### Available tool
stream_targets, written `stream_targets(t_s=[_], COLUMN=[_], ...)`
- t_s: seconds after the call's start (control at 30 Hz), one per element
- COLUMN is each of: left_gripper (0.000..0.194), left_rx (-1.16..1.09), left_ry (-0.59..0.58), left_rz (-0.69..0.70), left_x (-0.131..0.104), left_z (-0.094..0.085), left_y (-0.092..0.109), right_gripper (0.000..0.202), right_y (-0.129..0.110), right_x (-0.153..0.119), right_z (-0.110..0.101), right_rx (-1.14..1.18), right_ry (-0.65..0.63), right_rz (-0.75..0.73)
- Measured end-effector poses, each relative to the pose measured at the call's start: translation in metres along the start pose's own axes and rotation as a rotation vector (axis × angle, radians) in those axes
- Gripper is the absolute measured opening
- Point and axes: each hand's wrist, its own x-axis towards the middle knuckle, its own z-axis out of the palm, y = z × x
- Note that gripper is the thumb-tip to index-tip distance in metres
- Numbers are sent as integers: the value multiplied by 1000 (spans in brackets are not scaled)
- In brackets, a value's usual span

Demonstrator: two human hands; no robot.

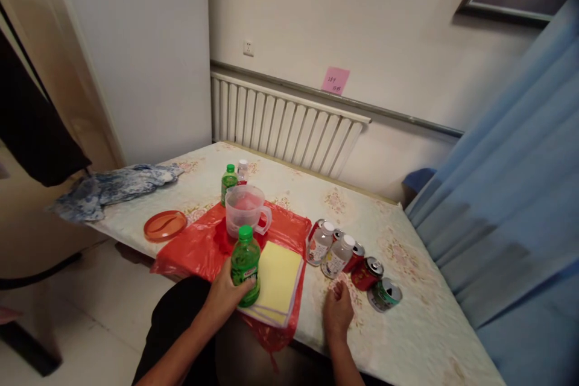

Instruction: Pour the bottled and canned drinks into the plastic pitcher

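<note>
My left hand (227, 286) is wrapped round a green bottle (245, 262) with a green cap, held upright at the left edge of a stack of yellow paper (278, 277). The paper lies on a red plastic bag (190, 248). Behind the bottle, a clear plastic jug (244, 208) with a handle stands on the bag. My right hand (338, 309) rests on the tablecloth with its fingers curled; whether anything is inside them is hidden. Just beyond it are two clear bottles with white caps (335, 258) and several cans (367, 273).
Another green bottle (228, 182) and a small white-capped bottle (242, 172) stand behind the jug. An orange lid (165, 225) and a blue patterned cloth (122, 187) lie at the left. A radiator (284, 123) lines the wall; a blue curtain (506, 193) hangs at the right.
</note>
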Motion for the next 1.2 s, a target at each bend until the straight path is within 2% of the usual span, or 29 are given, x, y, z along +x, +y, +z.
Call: stream_targets(t_s=[0.17, 0.33, 0.77, 0.97, 1.2], left_gripper=[51, 59, 73, 67, 68], left_rx=[-65, -131, -311, -303, -245], left_ry=[-96, -156, -250, -309, -330], left_rz=[24, 23, -30, -9, -19], left_x=[-13, -21, -26, -26, -27], left_z=[19, 29, 31, 33, 33], left_y=[10, 12, 3, -6, -4], right_gripper=[46, 45, 41, 36, 38], right_y=[2, 4, 2, 0, -2], right_x=[-7, -7, -7, -8, -6], right_z=[-4, -3, -5, -6, -9], right_rx=[-4, -8, -21, -3, 15], right_ry=[-44, -60, -76, -62, -83], right_rz=[-41, -79, -146, -155, -114])
